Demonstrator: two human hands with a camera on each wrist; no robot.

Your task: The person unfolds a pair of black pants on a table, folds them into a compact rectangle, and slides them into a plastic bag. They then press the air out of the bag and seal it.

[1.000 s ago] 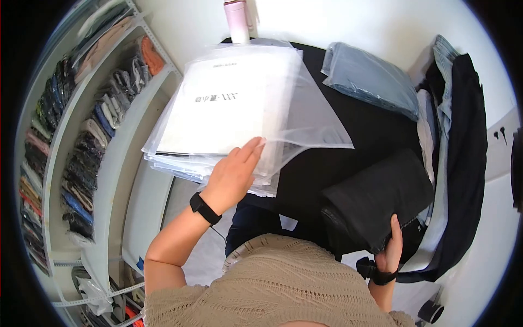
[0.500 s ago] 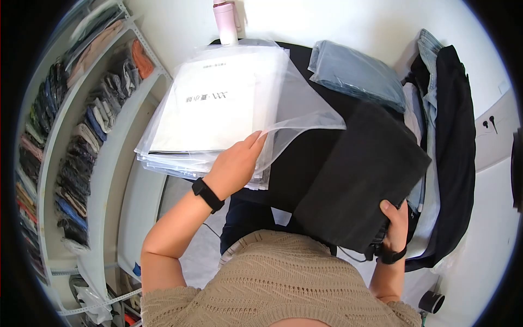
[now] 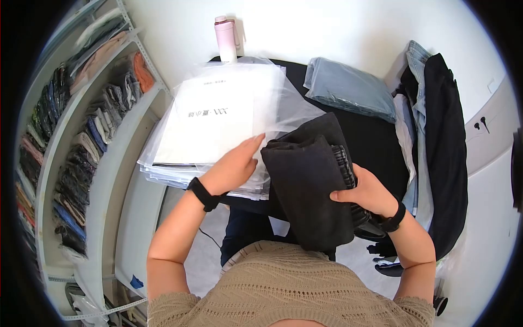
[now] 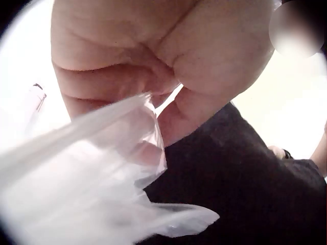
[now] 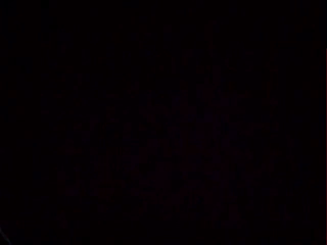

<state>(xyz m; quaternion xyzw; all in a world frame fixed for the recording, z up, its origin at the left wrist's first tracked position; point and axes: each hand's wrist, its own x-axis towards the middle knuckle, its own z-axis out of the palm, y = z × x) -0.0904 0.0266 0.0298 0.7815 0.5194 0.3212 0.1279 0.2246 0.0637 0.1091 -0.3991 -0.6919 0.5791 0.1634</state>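
Note:
My left hand (image 3: 231, 165) is at the lower right edge of a stack of clear bags (image 3: 218, 114) with a white printed sheet on top. In the left wrist view its thumb and fingers pinch the edge of a clear plastic bag (image 4: 87, 173). Folded black trousers (image 3: 313, 191) hang in my right hand (image 3: 373, 192), thumb on top and fingers behind the fold. The trousers' left end is close beside my left hand and overlaps the bag's loose right part. The right wrist view is dark.
A bagged blue garment (image 3: 351, 90) lies at the table's back right. Jeans and black clothes (image 3: 444, 147) hang over the right edge. A pink bottle (image 3: 225, 41) stands at the back. Shelves (image 3: 103, 180) of bagged clothes line the left.
My right hand has brought the black trousers from the right side toward the middle, turning them on the way. My left hand has stayed at the bag's edge.

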